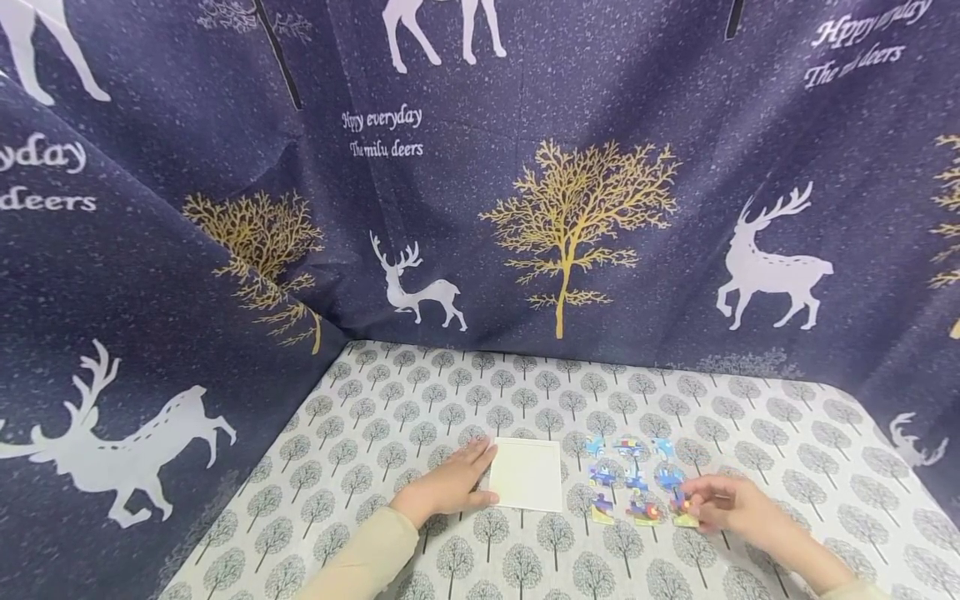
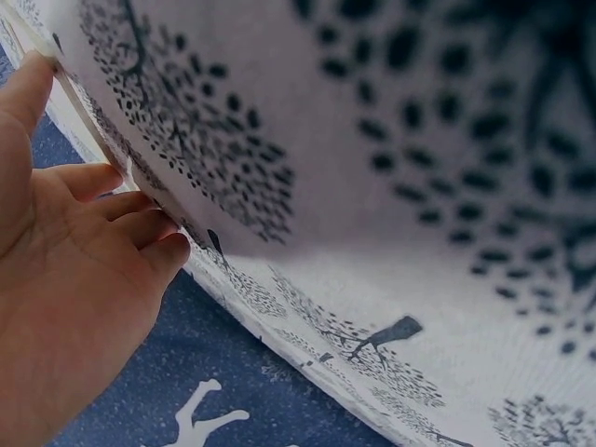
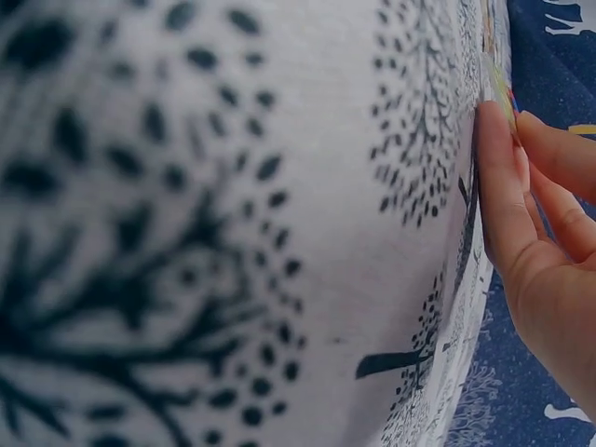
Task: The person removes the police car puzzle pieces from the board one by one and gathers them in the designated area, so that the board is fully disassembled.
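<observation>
A white square puzzle tray (image 1: 525,475) with a raised rim lies flat on the cloth. My left hand (image 1: 453,483) touches its left edge, thumb and fingers spread apart; the left wrist view shows the same hand (image 2: 84,242) with fingertips at the thin edge. To the right of the tray, several colourful jigsaw pieces (image 1: 633,477) lie spaced out in rows. My right hand (image 1: 731,506) pinches the lower right jigsaw piece (image 1: 681,510) between thumb and fingers. From the right wrist, the hand (image 3: 549,242) has that piece's edge (image 3: 504,98) between its fingertips, slightly tilted.
A white cloth (image 1: 420,392) printed with grey trees covers the table. Dark blue curtains (image 1: 465,200) with deer and golden trees hang behind the table and along its left side.
</observation>
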`<state>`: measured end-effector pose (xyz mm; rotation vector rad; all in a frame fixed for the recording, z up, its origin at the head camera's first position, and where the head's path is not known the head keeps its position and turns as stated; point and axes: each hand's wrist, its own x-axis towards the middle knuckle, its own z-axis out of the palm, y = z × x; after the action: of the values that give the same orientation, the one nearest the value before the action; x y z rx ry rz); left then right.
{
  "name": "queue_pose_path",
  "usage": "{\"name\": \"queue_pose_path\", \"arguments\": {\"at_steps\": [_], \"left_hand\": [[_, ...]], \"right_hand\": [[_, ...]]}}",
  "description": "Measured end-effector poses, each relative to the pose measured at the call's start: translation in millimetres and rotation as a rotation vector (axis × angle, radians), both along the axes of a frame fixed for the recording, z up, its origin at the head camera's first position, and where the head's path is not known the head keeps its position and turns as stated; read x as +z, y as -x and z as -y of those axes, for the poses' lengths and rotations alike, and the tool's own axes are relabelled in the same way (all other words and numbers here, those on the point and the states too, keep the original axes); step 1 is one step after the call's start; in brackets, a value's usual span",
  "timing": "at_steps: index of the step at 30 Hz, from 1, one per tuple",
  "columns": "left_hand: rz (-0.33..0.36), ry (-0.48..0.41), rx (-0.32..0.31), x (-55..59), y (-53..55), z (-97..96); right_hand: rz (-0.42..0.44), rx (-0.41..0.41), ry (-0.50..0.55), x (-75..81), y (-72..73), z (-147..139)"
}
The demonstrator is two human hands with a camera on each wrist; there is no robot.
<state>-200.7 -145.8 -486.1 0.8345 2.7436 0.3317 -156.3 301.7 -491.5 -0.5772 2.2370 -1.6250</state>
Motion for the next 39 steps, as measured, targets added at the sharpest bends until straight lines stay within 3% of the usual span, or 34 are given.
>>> {"name": "queue_pose_path", "arguments": {"at_steps": [8, 24, 39], "left_hand": [[0.021, -0.01, 0.015, -0.2, -1.8, 1.4], [0.031, -0.006, 0.016, 0.7, -3.8, 3.1], [-0.002, 0.0, 0.008, 3.9, -6.2, 3.0]], "right_hand": [[0.047, -0.04, -0.05, 0.1, 0.2, 4.6], [0.022, -0.113, -0.162, -0.2, 2.4, 9.6], [-0.073, -0.056, -0.149, -0.6, 1.2, 6.6]]}}
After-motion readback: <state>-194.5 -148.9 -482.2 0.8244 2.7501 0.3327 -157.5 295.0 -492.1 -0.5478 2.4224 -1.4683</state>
